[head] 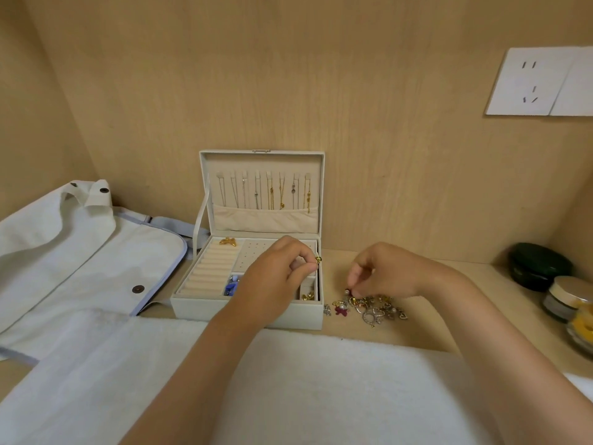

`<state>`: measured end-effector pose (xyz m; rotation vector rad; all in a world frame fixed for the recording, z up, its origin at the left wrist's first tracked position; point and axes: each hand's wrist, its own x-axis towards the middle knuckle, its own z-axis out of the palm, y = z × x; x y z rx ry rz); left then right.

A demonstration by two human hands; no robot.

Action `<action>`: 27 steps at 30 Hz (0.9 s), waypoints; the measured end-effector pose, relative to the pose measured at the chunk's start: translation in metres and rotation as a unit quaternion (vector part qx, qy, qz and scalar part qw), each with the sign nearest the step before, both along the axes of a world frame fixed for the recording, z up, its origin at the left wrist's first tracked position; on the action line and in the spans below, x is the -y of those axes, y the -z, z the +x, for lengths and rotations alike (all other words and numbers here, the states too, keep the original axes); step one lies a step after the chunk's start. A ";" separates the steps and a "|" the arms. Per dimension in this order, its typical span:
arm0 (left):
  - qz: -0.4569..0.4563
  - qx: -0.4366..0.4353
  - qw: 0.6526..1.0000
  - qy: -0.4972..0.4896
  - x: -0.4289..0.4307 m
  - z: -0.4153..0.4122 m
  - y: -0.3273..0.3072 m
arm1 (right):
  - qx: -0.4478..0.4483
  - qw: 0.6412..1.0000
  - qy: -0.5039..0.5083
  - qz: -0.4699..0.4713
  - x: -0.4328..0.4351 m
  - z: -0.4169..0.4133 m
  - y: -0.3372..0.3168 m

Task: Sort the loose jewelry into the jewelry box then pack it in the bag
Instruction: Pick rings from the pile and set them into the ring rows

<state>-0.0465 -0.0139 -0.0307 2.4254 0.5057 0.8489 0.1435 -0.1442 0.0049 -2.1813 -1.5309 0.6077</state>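
Item 1. The jewelry box [247, 311] stood open on the worktop [423, 335] against the back panel. Its lid was upright, so the necklaces [266, 194] hung clear from their hooks and the tray was open to reach.

Item 2. The left hand [282, 268] hovered over the right side of the tray and pinched a small gold piece [318, 259] between thumb and fingertips. In my judgement it was held there for placing in a compartment.

Item 3. The right hand [382, 271] pinched a small beaded piece [347, 292] at the near edge of the loose jewelry pile [372, 308]. The pile lay on the worktop just beside the box's right wall, presumably to keep each transfer short.

Item 4. Already in the tray were a gold butterfly piece [228, 241] on the ring rolls, blue pieces [231, 285] in a middle compartment and gold pieces [308, 296] at the front right. Much of the pile remained unsorted.

Item 5. The white bag [96, 252] lay flat to the left of the box, flap unfastened and not yet packed.

Item 6. A white cloth [321, 380] covered the near edge. A dark green container [539, 264] and a lidded jar [564, 297] stood at far right.

Item 7. No brand, label or writing could be read anywhere, including on the wall socket [529, 81]
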 end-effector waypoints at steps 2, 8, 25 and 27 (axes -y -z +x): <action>0.005 -0.012 1.000 0.003 0.002 0.003 -0.001 | 0.034 0.996 0.000 -0.086 0.005 0.007 0.003; 0.019 -0.037 0.999 0.013 0.013 0.011 -0.001 | 0.066 0.985 0.027 -0.155 0.004 0.003 0.009; -0.013 0.011 1.000 -0.014 0.013 0.006 -0.004 | 0.034 0.999 0.013 -0.031 0.001 -0.011 0.001; -0.029 0.029 0.999 -0.010 0.010 0.003 -0.007 | -0.006 0.998 0.032 0.045 -0.001 -0.014 -0.002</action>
